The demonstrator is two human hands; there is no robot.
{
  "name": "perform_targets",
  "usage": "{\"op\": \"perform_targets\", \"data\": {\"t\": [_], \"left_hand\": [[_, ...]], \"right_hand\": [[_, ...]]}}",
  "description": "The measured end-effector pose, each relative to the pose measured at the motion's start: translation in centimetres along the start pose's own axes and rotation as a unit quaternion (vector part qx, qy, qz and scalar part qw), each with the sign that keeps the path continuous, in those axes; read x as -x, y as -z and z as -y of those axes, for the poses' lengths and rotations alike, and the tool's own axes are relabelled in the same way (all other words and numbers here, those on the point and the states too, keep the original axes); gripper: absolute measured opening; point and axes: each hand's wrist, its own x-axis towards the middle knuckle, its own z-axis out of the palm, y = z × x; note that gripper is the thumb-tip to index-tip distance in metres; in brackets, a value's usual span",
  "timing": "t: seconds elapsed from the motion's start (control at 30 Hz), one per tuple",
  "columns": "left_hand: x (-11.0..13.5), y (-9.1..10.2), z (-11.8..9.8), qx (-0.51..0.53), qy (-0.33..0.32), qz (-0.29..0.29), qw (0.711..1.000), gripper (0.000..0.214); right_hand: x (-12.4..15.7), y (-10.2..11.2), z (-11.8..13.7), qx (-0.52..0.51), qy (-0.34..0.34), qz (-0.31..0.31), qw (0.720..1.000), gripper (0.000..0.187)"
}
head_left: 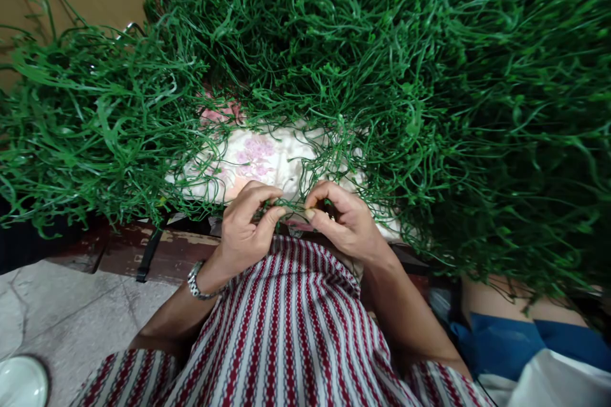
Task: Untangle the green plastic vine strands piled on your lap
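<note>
In the head view my left hand (248, 222), with a metal watch band at the wrist, pinches a thin green stem (294, 206) between thumb and forefinger. Close by on the right, my right hand (346, 219) has thumb and forefinger pressed together at the stem's other end. Both hands are just above my lap, at the near edge of a pale flowered cloth (286, 146). A large tangled heap of green stems (305, 44) rises beyond the hands. Whether the stems are real or plastic I cannot tell.
More stems (95, 121) spread to the left and far over to the right. A worn reddish-brown bench edge (176, 251) runs below them. Beside me on the right are a person's legs in blue shorts (506, 337). A white round dish-like thing (21, 381) is at the lower left.
</note>
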Motion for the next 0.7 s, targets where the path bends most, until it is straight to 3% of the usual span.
{"op": "perform_targets", "data": {"t": [0.13, 0.23, 0.37, 0.53, 0.7], "left_hand": [[-0.1, -0.3, 0.1, -0.047, -0.071, -0.029, 0.996, 0.028], [0.0, -0.3, 0.1, -0.083, -0.121, -0.035, 0.989, 0.034], [0.1, -0.2, 0.1, -0.097, -0.123, -0.004, 0.988, 0.032], [0.0, -0.4, 0.3, -0.126, -0.104, 0.039, 0.986, 0.019], [0.1, -0.9, 0.3, -0.134, -0.101, -0.003, 0.986, 0.014]], "right_hand": [[-0.3, 0.0, 0.2, 0.047, -0.012, 0.018, 0.999, 0.011], [-0.5, 0.1, 0.2, 0.128, 0.019, 0.032, 0.991, 0.014], [-0.7, 0.3, 0.6, 0.222, 0.046, 0.038, 0.973, 0.011], [-0.7, 0.1, 0.7, 0.14, 0.028, 0.012, 0.99, 0.007], [-0.2, -1.5, 0.3, 0.037, -0.082, -0.035, 0.995, 0.007]]}}
